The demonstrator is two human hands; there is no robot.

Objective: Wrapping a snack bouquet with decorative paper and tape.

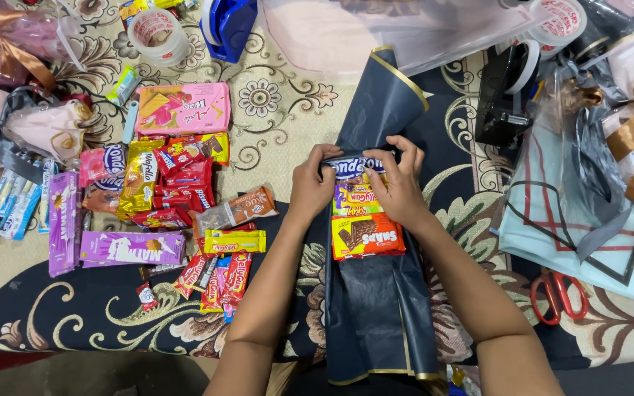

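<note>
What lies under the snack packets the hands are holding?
A dark navy wrapping sheet with gold edging, spread beneath the snack packets. The patterned cloth below is hidden there.

Snack packets point(163, 191) crowd the frame's left, red scissors point(558, 293) and wrapping sheets point(588, 213) the right; patterned cloth point(280, 117) upper centre lies open

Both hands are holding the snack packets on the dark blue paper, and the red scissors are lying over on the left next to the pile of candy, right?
Not quite. The head view shows the red scissors on the right, near the light blue paper, not by the candy pile. The rest holds: the left hand and right hand hold the snack packets on the dark blue paper.
</note>
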